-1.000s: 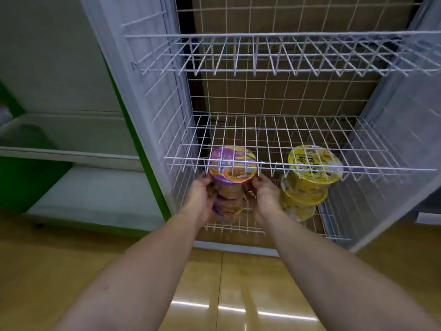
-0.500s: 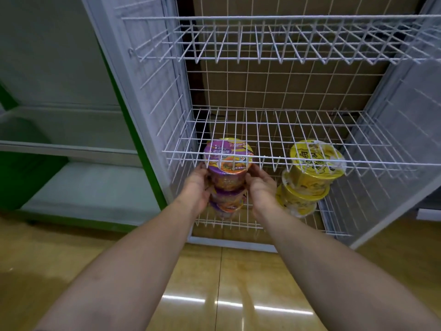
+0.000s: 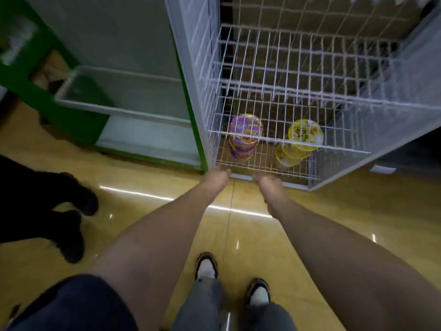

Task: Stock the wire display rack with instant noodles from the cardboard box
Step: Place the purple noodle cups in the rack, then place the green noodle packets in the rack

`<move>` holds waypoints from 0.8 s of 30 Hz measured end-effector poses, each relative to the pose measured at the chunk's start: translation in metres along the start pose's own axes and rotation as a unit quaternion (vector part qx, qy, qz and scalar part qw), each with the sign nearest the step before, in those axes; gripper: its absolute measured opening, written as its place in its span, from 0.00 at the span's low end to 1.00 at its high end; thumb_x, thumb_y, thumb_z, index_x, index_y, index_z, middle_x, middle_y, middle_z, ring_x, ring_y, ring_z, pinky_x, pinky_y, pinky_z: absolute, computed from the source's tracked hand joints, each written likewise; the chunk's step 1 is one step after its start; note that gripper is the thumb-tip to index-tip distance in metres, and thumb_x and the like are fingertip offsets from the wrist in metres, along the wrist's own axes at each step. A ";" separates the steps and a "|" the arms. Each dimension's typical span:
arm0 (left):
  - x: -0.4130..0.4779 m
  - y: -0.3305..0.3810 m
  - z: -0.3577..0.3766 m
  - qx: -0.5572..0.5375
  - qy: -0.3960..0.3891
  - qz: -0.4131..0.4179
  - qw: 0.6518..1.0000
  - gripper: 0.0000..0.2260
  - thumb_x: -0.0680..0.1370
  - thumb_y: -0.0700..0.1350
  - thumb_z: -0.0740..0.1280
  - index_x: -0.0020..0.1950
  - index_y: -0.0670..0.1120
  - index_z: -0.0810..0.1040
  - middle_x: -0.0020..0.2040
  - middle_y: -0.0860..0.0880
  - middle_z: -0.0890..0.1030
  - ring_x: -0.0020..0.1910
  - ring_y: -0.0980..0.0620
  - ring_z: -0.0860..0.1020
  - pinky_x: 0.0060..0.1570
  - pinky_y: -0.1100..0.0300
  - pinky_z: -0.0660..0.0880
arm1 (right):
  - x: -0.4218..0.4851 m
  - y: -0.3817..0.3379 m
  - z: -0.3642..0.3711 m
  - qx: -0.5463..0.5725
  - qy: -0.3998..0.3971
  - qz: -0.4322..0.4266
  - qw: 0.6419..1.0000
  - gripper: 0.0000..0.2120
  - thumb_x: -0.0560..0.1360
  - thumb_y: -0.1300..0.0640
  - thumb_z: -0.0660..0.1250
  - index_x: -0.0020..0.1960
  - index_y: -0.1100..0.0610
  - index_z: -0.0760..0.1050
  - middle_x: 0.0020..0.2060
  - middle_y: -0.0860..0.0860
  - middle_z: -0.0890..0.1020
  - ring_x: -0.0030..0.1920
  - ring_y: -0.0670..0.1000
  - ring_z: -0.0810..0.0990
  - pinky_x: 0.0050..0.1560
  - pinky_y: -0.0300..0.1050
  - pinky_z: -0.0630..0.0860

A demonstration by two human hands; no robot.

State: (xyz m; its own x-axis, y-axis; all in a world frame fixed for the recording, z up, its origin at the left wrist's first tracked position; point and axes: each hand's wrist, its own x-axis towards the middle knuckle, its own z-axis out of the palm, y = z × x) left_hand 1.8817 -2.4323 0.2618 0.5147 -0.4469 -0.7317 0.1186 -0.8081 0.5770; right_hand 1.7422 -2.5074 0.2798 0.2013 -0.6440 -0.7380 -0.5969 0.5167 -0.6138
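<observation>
Instant noodles [image 3: 245, 126], purple stack [image 3: 241, 148] beside yellow stack [image 3: 296, 149], are sitting flavour-sorted in wire display rack [image 3: 188, 58]; left hand [image 3: 216, 178], right hand [image 3: 267, 180] hovering, fingers [image 3: 222, 173] curled empty.

Glossy yellow floor [image 3: 358, 211] (streaked with glare), green-edged grey shelving [image 3: 133, 96] at left

Dim, motion-blurred wide-angle view, with bright streaks of glare on the glossy floor [image 3: 358, 211] and bowed edges.
</observation>
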 end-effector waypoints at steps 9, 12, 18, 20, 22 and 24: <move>-0.151 0.107 -0.008 0.161 -0.050 0.136 0.976 0.33 0.73 0.64 0.61 0.79 0.61 0.66 0.76 0.48 0.74 0.67 0.44 0.77 0.68 0.50 0.75 | -0.165 -0.070 -0.103 -0.005 0.049 -0.056 0.997 0.19 0.77 0.53 0.72 0.66 0.56 0.79 0.64 0.53 0.80 0.64 0.57 0.77 0.63 0.46 0.73; -0.216 0.180 0.017 0.190 -0.049 0.193 0.961 0.32 0.80 0.63 0.61 0.83 0.58 0.58 0.75 0.43 0.74 0.59 0.43 0.82 0.58 0.51 0.79 | -0.207 -0.089 -0.173 -0.005 0.092 -0.097 0.991 0.21 0.78 0.50 0.71 0.70 0.53 0.76 0.66 0.53 0.80 0.64 0.56 0.78 0.62 0.45 0.74; -0.380 0.275 0.122 0.235 -0.015 0.390 0.890 0.27 0.83 0.55 0.63 0.82 0.51 0.63 0.76 0.46 0.73 0.72 0.44 0.74 0.70 0.53 0.72 | -0.296 -0.071 -0.344 -0.011 0.171 -0.187 0.967 0.24 0.78 0.48 0.70 0.73 0.53 0.74 0.68 0.51 0.78 0.65 0.55 0.77 0.62 0.45 0.74; -0.421 0.294 0.166 0.259 -0.008 0.431 0.864 0.28 0.83 0.56 0.64 0.82 0.51 0.63 0.76 0.45 0.73 0.72 0.44 0.74 0.70 0.53 0.71 | -0.322 -0.054 -0.401 -0.009 0.197 -0.207 0.958 0.25 0.78 0.47 0.71 0.72 0.53 0.74 0.68 0.51 0.78 0.66 0.54 0.77 0.61 0.43 0.72; -0.459 0.309 0.205 0.271 0.003 0.462 0.844 0.30 0.83 0.56 0.63 0.83 0.51 0.61 0.78 0.46 0.69 0.76 0.44 0.70 0.73 0.54 0.68 | -0.346 -0.041 -0.453 0.002 0.231 -0.219 0.948 0.25 0.77 0.47 0.71 0.72 0.52 0.75 0.68 0.51 0.78 0.67 0.54 0.76 0.60 0.41 0.71; -0.487 0.321 0.236 0.274 0.007 0.490 0.827 0.30 0.83 0.56 0.63 0.83 0.50 0.61 0.79 0.46 0.68 0.77 0.44 0.68 0.73 0.55 0.67 | -0.364 -0.031 -0.496 0.012 0.253 -0.225 0.941 0.24 0.77 0.47 0.71 0.71 0.51 0.75 0.69 0.51 0.78 0.69 0.54 0.75 0.64 0.42 0.70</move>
State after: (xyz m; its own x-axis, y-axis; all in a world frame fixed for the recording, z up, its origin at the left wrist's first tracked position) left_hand 1.4687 -2.5648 0.7172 0.1460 -0.9893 -0.0035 -0.7627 -0.1148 0.6365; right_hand 1.3019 -2.5684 0.7066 0.0293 -0.9837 -0.1773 -0.5201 0.1365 -0.8431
